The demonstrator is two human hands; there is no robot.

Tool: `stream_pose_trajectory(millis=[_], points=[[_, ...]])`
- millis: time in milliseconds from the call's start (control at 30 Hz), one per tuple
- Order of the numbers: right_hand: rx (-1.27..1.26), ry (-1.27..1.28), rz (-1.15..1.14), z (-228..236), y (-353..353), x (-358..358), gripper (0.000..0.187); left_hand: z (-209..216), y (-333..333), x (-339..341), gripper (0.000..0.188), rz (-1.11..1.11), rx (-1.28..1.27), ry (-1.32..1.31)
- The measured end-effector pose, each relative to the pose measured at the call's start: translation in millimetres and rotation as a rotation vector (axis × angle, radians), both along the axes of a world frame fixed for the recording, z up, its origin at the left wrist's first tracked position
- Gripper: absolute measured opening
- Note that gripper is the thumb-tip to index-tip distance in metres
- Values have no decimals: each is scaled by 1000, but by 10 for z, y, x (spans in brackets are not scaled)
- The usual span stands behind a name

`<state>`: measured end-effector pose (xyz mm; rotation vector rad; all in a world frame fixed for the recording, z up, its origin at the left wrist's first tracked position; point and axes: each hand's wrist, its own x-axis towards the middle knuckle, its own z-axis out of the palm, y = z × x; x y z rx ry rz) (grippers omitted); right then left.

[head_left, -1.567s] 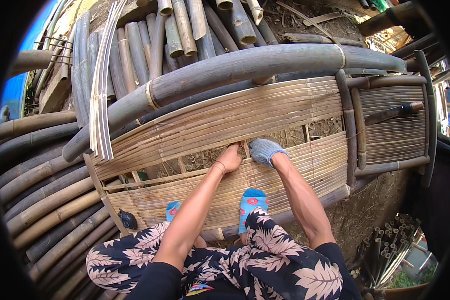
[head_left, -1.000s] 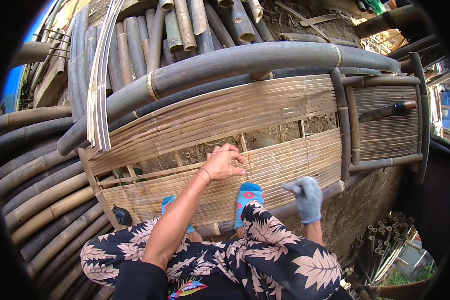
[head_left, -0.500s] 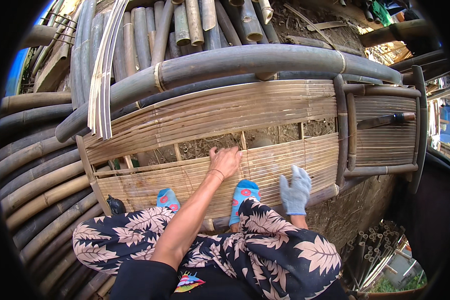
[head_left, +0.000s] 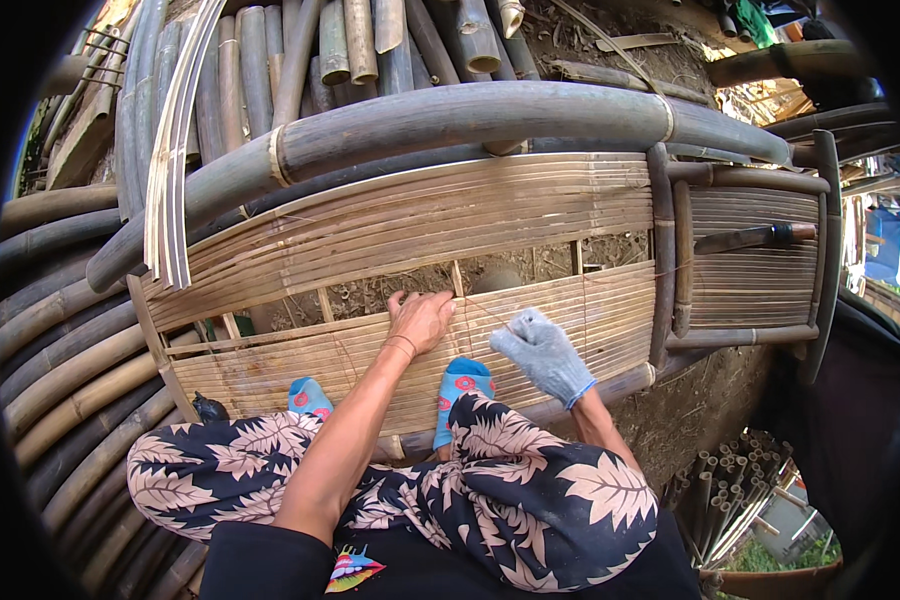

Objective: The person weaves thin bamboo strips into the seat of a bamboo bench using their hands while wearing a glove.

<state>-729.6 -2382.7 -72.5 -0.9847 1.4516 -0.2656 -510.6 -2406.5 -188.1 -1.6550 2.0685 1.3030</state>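
- A thick bamboo pole (head_left: 490, 113) arches across the upper part of the frame, covering some of what lies behind it; cut bamboo lengths (head_left: 230, 80) are stacked at upper left.
- Pale split strips (head_left: 180, 160) lie over the pole's left part and hang down past it.
- At right, a knife (head_left: 755, 238) lies on a smaller slatted section (head_left: 750, 290); curved poles (head_left: 70, 372) fill the lower left, and thin bamboo tubes (head_left: 725, 490) the lower right.
- In the middle stand upper slats (head_left: 420, 220) and lower slats (head_left: 615, 310), with a gap between them bridged by narrow crosspieces (head_left: 458, 279).
- Two socked feet (head_left: 465, 385) take up the near edge of the lower slats.
- The bare left hand (head_left: 420, 322) rests at the gap's edge, palm down, fingers bent over the lower slats beside a crosspiece.
- The gloved right hand (head_left: 542, 355) hovers over the lower slats at centre right, fingers curled inward.
- A thin strand (head_left: 487, 312) runs between the hands; whether either hand's fingers grip it, I cannot tell.
- The left fingertips are hard to make out, and the grey glove hides the right ones.
- The black rim cuts off the outermost poles.
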Motion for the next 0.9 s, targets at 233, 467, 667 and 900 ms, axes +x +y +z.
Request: stream_pose_trajectory(millis=[233,467,667,900], points=[[-120,45,10,158,-610,-363,45,93,-53,-15,38,15,44,-8],[-580,55,687,-328,388,279,19,65,46,-30,32,39,6,18],[-438,137,797,-417,614,-155,40,78,23,89,34,63,-6,-9],[-52,145,517,-747,621,-589,26,-21,67,142,34,180,-141,194]])
